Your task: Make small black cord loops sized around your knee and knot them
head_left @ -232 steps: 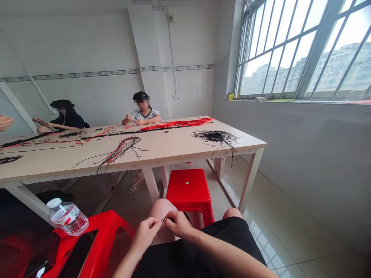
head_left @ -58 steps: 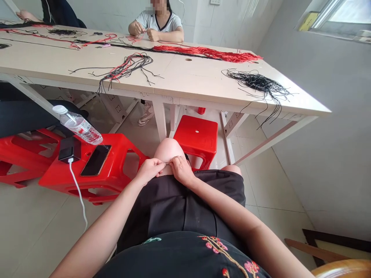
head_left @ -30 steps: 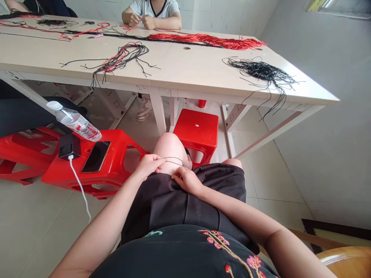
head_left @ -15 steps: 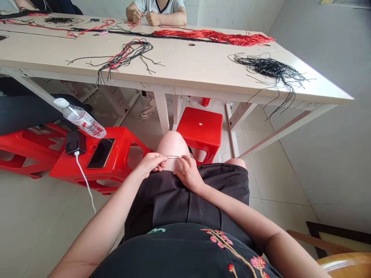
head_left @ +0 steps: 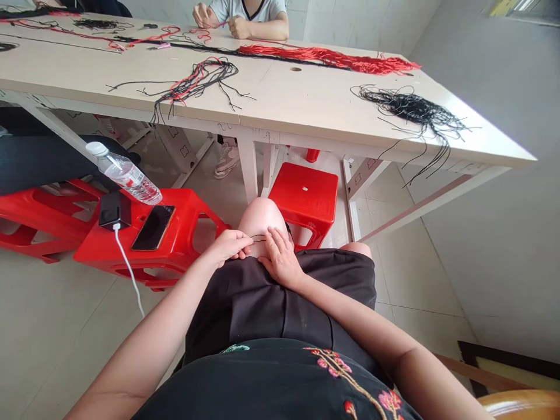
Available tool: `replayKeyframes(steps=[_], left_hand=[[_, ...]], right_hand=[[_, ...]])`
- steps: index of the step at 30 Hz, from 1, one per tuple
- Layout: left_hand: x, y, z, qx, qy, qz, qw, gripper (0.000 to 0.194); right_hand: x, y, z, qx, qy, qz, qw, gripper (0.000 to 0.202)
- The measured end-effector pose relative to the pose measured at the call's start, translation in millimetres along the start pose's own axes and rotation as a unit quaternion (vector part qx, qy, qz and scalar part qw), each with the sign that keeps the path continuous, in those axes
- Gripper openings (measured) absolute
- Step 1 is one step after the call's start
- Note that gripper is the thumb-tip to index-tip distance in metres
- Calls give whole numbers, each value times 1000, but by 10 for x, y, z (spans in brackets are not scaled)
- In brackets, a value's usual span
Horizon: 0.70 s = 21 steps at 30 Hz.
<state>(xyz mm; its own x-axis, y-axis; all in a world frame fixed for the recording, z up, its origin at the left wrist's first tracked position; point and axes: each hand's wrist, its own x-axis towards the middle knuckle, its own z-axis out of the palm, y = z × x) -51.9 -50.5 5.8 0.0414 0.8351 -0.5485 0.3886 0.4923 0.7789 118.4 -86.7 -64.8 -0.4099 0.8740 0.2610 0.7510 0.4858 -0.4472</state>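
Note:
A thin black cord (head_left: 259, 238) runs in two strands across my bare left knee (head_left: 261, 214). My left hand (head_left: 230, 246) is closed, pinching the cord between thumb and fingertips at the knee's left side. On the thigh, my right hand (head_left: 280, 256) lies flat with its fingers stretched out, pressing the strands against the skin. Where the cord passes beneath those fingers it is hidden.
On the table (head_left: 289, 99) lie a black cord bundle (head_left: 411, 108), a mixed black-and-red bundle (head_left: 201, 79) and long red cords (head_left: 324, 57). A bottle (head_left: 129, 175), phone (head_left: 154, 227) and charger (head_left: 114, 210) rest on a red stool (head_left: 179, 201). A co-worker's hands (head_left: 238, 27) hold red cord opposite.
My right hand has slid slightly forward and left over the knee, its fingers straighter and flatter. My left hand keeps its pinch. The co-worker's hands have moved apart.

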Motion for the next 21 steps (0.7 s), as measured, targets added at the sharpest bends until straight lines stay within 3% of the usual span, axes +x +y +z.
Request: replayKeyframes(steps=[2,8,17,21], left_hand=[[16,0,-19,13,0,-1,1000,16],[110,85,-66,31,-12,-17,999,17],[236,282,-30,44,5,-18,999,19],[277,271,-73,63,23,3,998,18]], right_hand=[[71,-4,62,14,-21,-17,1000,72],[223,28,217,61,-75,54,994,86],[636,9,58,138,-29,234,962,66],[824,-38,18,120,10,260,958,65]])
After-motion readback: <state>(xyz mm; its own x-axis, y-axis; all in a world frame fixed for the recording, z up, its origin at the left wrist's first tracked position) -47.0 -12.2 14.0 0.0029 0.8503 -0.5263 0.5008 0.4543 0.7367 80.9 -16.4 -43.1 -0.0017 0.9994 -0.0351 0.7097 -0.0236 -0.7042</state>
